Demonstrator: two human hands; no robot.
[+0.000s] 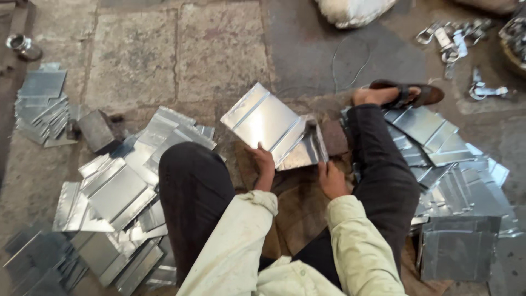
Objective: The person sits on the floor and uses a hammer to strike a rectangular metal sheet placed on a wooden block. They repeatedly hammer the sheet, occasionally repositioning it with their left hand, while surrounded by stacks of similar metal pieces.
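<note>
Gripping ribbed metal sheet (pixel 263 121) by near edges, raised over lap: left hand (pixel 264 163) clamped on lower left edge, right hand (pixel 330 180) on folded end. Bare fingers on raw edges, likely cuts if sheet slips; loose sheet piles (pixel 118 192) on floor close around knees.

No labels, signs or screens visible; only possible package a bulging white sack (pixel 353 11) on the stone floor at top centre, cut off by the frame edge, rounded, off-white with grey smudges, well apart from everything else.
</note>
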